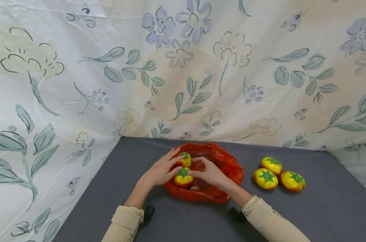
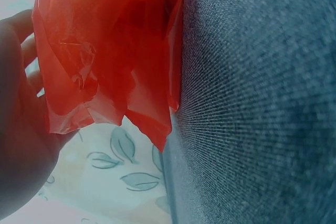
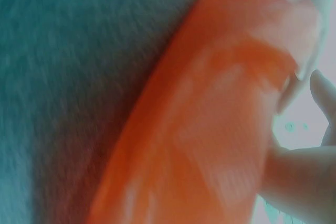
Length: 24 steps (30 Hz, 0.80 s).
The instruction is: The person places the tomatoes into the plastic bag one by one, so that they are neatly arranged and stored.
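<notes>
A red plastic bag lies on the dark table with its mouth spread wide. Inside, at its left side, sit two yellow-and-red tomatoes with green star-shaped tops, a front tomato and a back tomato. My left hand reaches over the bag's left rim, fingers extended beside and over the back tomato, thumb by the front one. From the right, my right hand reaches over the bag's opening, fingers loosely bent, thumb tip at the front tomato. Both wrist views show mostly red plastic, the right one blurred.
Three more tomatoes sit close together on the table, right of the bag. A floral cloth hangs behind the table and along its left side. Dark wrist devices show under both forearms.
</notes>
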Motion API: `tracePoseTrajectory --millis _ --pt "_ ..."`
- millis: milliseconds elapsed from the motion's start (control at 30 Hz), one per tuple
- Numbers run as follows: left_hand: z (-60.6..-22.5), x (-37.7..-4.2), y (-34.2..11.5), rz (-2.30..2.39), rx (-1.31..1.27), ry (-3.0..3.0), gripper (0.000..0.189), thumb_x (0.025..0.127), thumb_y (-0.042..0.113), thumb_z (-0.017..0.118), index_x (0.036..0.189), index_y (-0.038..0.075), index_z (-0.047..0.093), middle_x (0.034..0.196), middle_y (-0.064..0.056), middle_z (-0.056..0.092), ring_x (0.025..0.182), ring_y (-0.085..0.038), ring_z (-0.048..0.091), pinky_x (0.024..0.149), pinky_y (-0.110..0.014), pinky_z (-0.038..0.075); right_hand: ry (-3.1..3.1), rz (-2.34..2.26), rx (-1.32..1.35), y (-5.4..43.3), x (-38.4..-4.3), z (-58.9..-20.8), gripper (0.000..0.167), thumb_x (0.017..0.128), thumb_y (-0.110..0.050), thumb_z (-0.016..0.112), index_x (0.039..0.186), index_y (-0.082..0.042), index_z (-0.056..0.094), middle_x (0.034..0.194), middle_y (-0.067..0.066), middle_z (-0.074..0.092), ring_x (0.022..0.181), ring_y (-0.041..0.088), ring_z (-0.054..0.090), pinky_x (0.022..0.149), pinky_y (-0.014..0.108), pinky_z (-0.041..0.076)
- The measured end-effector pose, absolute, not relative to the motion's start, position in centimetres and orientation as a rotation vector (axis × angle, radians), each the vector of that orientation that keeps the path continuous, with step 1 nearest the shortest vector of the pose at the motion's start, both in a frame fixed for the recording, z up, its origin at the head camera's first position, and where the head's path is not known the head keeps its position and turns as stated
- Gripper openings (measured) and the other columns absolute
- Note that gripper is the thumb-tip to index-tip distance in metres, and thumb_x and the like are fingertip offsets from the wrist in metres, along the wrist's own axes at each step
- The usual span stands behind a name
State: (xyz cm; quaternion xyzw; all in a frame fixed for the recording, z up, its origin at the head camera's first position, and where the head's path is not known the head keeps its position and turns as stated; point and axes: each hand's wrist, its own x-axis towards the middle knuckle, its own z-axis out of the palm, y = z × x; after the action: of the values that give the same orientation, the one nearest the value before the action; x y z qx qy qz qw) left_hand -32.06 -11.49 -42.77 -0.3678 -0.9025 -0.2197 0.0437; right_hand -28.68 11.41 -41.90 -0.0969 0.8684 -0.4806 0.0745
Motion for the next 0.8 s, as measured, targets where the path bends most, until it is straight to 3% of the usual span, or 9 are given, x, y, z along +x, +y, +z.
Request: tracePoseTrajectory --millis 433,567,800 --pt "-42.6 -31.8 -11.3 -0.678 -1.122 -2.752 0.051 0.097 0.035 0.054 0.143 0.012 0.046 0.155 -0.012 0.023 0.142 -0.031 0.016 0.109 -0.052 0.022 2.348 -1.773 -0.352 15.4 -29.0 -39.7 0.055 0.089 -0.033 0.068 0.133 -0.006 0.048 0.129 0.014 0.051 0.116 0.033 0.052 0.095 0.048 0.044" --pt "-42.6 -31.8 -11.4 -0.669 -1.126 -2.745 0.051 0.097 0.034 0.054 0.143 0.012 0.046 0.155 -0.012 0.024 0.142 -0.031 0.016 0.109 -0.052 0.022 2.338 -1.868 -0.325 16.9 -29.3 -39.0 0.059 0.09 -0.034 0.067 0.135 -0.004 0.045 0.131 0.016 0.05 0.119 0.036 0.049 0.093 0.044 0.046" --pt "-42.5 -31.8 -11.3 -0.665 -1.099 -2.779 0.052 0.096 0.036 0.055 0.143 0.014 0.046 0.155 -0.009 0.023 0.143 -0.028 0.015 0.11 -0.05 0.021 2.365 -1.946 -0.326 19.9 -29.4 -38.3 0.055 0.094 -0.034 0.061 0.137 -0.003 0.043 0.134 0.023 0.045 0.122 0.041 0.045 0.097 0.05 0.041"
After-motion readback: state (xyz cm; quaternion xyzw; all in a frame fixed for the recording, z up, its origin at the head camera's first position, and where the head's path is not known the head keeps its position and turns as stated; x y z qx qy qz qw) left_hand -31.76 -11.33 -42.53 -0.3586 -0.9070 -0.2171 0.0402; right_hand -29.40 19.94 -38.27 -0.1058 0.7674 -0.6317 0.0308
